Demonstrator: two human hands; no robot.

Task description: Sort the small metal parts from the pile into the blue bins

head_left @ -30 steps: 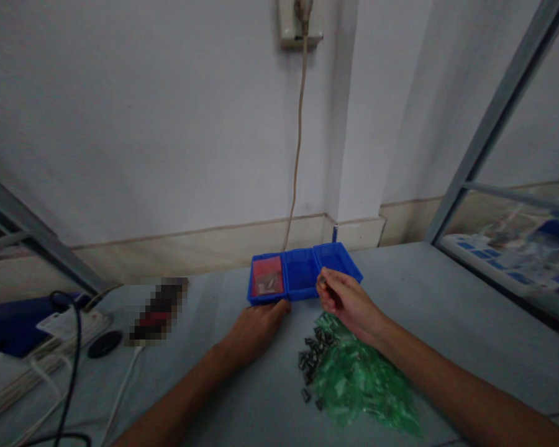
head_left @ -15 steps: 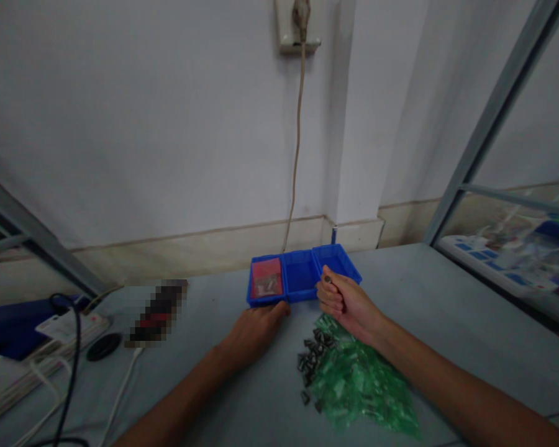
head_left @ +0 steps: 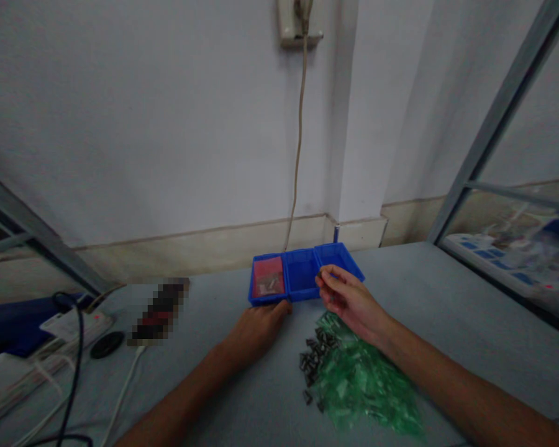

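My right hand (head_left: 347, 299) hovers at the near edge of a row of three joined blue bins (head_left: 302, 275) and pinches a small dark piece (head_left: 320, 274) between thumb and fingertip. My left hand (head_left: 257, 327) rests on the table with its fingers curled against the front of the left bin, which holds a red packet (head_left: 268, 276). Below my right hand lies a pile of green plastic bags (head_left: 361, 382), with several small dark metal parts (head_left: 313, 360) scattered along its left side.
A power strip (head_left: 74, 326) with white and black cables sits at the left, beside a black round item (head_left: 105, 344) and a blurred-out object. A cord runs down the wall from a socket (head_left: 299, 25). A metal-framed glass partition (head_left: 489, 124) stands to the right.
My right hand went from a closed fist to a fingertip pinch and edged slightly up toward the bins. The left hand stayed put.
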